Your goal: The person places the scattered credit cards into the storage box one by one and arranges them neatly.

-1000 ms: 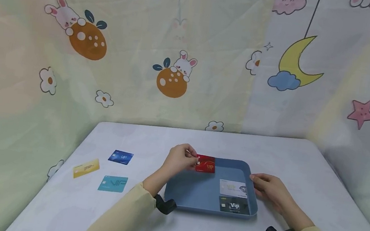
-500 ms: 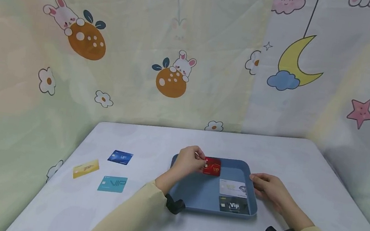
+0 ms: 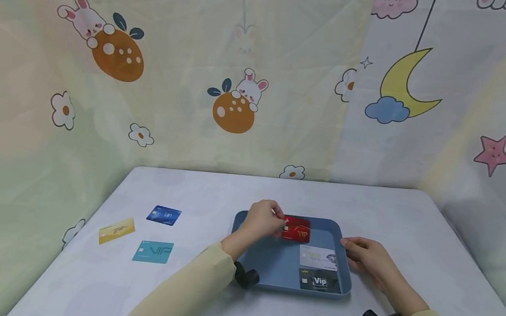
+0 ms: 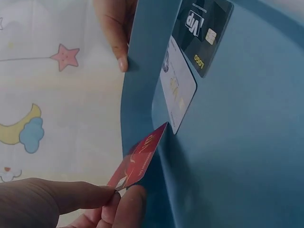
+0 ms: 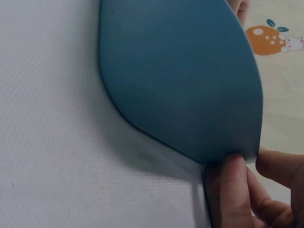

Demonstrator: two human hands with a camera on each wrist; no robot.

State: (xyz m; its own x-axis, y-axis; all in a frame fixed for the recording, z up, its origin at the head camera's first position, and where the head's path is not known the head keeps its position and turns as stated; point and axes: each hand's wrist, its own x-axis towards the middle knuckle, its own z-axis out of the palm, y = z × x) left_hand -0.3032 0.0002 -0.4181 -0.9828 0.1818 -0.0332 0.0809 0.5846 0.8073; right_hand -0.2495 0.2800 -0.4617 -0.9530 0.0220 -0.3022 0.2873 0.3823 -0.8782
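Note:
My left hand (image 3: 261, 222) pinches a red VIP card (image 3: 298, 233) by its left end, over the far part of a blue tray (image 3: 273, 274). In the left wrist view the red card (image 4: 142, 159) tilts upward from the tray floor, with thumb and fingers at its lower end. Inside the tray at the right, a white card (image 3: 317, 257) lies directly behind a black Vip card (image 3: 319, 280). My right hand (image 3: 372, 258) holds the tray's right rim, thumb on the edge and fingers against the outer wall (image 5: 180, 80).
Left of the tray, a blue card (image 3: 164, 215), a yellow card (image 3: 116, 230) and a teal VIP card (image 3: 153, 252) lie flat on the white table (image 3: 84, 285). A printed cloth backdrop (image 3: 174, 60) rises behind the table's far edge.
My left hand has moved right with the red card, carrying it farther over the tray. The right hand has stayed at the rim, and the other cards have not moved.

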